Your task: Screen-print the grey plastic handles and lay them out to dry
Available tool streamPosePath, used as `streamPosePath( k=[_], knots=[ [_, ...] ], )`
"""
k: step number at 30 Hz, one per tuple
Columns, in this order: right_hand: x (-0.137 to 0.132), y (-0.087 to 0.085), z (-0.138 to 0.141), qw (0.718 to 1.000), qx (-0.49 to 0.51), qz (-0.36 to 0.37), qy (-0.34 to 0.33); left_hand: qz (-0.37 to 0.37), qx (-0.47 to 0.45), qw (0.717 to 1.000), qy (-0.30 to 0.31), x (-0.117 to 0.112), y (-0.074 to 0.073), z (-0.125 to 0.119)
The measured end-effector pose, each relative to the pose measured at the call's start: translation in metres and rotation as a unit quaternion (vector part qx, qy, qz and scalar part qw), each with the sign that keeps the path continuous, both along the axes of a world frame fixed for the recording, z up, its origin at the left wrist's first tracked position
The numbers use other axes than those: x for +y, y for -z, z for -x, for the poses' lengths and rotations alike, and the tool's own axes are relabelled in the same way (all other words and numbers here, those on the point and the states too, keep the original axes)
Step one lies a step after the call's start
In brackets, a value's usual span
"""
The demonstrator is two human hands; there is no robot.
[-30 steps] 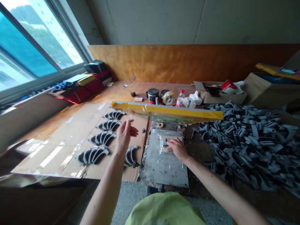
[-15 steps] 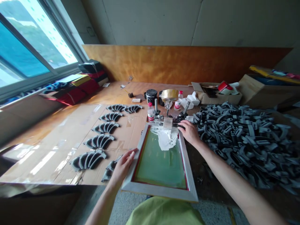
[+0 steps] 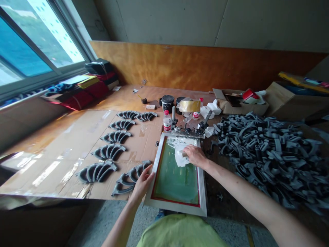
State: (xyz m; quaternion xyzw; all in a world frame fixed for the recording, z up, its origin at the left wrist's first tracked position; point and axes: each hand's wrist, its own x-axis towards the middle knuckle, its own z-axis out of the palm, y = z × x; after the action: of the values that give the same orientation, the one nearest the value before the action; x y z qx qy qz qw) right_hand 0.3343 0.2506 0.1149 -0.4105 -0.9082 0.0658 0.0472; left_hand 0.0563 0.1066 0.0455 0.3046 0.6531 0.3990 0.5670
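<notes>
Right hand (image 3: 196, 156) now around squeegee (image 3: 184, 153)

By the right hand (image 3: 196, 156), I see white paste (image 3: 180, 160) on a green mesh (image 3: 168, 185), which has a thin red border (image 3: 176, 202). The frame (image 3: 177, 209) at the left hand (image 3: 143, 184) is silver-grey. Left of that hand, the curved parts (image 3: 97, 172) are grey, on brown cardboard (image 3: 61, 144). Beyond the right hand, a clear bottle (image 3: 166, 124) wears a red cap (image 3: 166, 112).

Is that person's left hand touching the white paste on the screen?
Apart. The head view shows the frame's left rail and a stretch of green mesh between the left hand and the white paste.
</notes>
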Motion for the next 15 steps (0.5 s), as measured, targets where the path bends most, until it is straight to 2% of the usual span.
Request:
streamPosePath(
  k=[3, 6, 8, 10, 12, 15],
  knots=[
    [-0.016, -0.002, -0.018, 0.996, 0.004, 0.021, -0.083, -0.001, -0.001, 1.0, -0.002, 0.0, -0.002, -0.002],
    [-0.008, -0.011, -0.026, 0.991, 0.005, 0.059, -0.124, -0.005, 0.004, 1.0, -0.005, 0.0, -0.006, -0.004],
    [0.003, -0.014, -0.022, 0.992, 0.017, 0.071, -0.107, -0.009, -0.001, 1.0, -0.005, 0.0, -0.009, -0.006],
    [0.008, -0.01, -0.016, 0.996, 0.043, 0.044, -0.064, -0.009, -0.01, 1.0, -0.009, -0.001, -0.013, -0.007],
    [0.0, 0.002, -0.013, 0.997, 0.068, -0.003, -0.035, -0.01, -0.023, 1.0, -0.015, -0.001, -0.015, -0.007],
    [-0.023, 0.017, -0.022, 0.993, 0.096, -0.027, -0.059, -0.01, -0.04, 0.999, -0.022, -0.001, -0.016, -0.007]
  ],
)
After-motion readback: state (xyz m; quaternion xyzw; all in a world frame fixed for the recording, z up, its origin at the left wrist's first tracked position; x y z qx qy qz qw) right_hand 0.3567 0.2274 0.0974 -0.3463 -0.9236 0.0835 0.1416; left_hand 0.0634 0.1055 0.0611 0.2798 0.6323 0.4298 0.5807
